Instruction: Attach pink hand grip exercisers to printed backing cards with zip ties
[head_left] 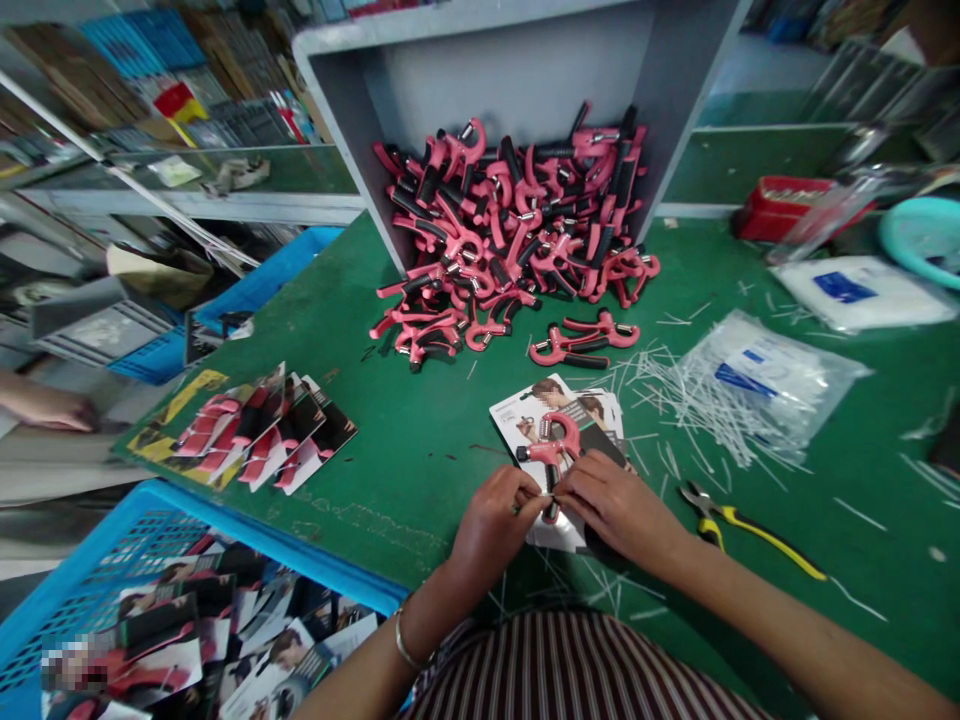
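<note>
My left hand [495, 520] and my right hand [615, 505] meet at the near edge of a printed backing card [529, 415] on the green table [420, 440]. A pink and black hand gripper [551, 450] lies on that card. Both hands pinch something thin and white at the gripper's lower handle; it is too small to name. A big heap of pink hand grippers [510, 230] fills the grey bin [660, 90] beyond. Two loose pink grippers [581, 340] lie in front of the heap.
Yellow-handled cutters [742, 525] lie right of my right hand. Loose white ties [675, 400] and their bag [765, 375] spread to the right. Finished carded grippers [255, 430] are stacked at left. A blue crate [150, 610] of carded items stands lower left. Another person's hand [45, 405] is far left.
</note>
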